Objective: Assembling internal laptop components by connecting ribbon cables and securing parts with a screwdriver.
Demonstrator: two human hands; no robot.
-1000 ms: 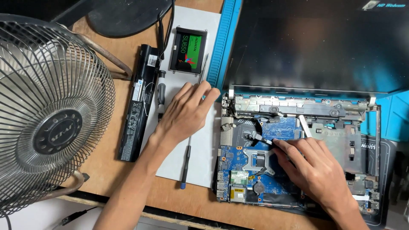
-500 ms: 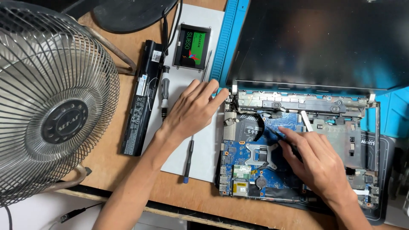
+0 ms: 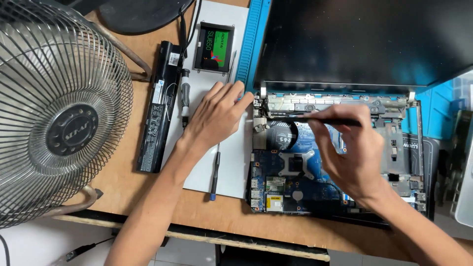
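1. The right hand (image 3: pixel 352 152) grips a thin black tool (image 3: pixel 325 119) in a pinch, with its tip aimed left at the top left corner of the opened laptop (image 3: pixel 335 162), near the hinge and just above the round fan (image 3: pixel 281 135).
2. The left hand (image 3: pixel 217 116) lies flat and released on the white mat (image 3: pixel 231 162), grasping nothing, its fingertips touching the laptop's left edge.
3. To do this well, I judge the tool should stay low and nearly level, so that the tip works only the corner part and does not scrape the blue circuit board (image 3: pixel 286 182) below.
4. The flat left hand looks well placed to brace the laptop against sliding; light, steady pressure should be enough.
5. Edges: the raised black lid (image 3: pixel 359 39) stands just behind the working corner, so there is little room to move toward the back.
6. On the left a small blue-tipped screwdriver (image 3: pixel 215 172) lies just under the left wrist, with a drive (image 3: pixel 213 47), a second screwdriver (image 3: pixel 185 98) and a long black battery (image 3: pixel 157 106) beyond.
7. The big wire-cage fan (image 3: pixel 54 113) fills the desk (image 3: pixel 197 209) at far left; the most open room is toward the desk's front edge.
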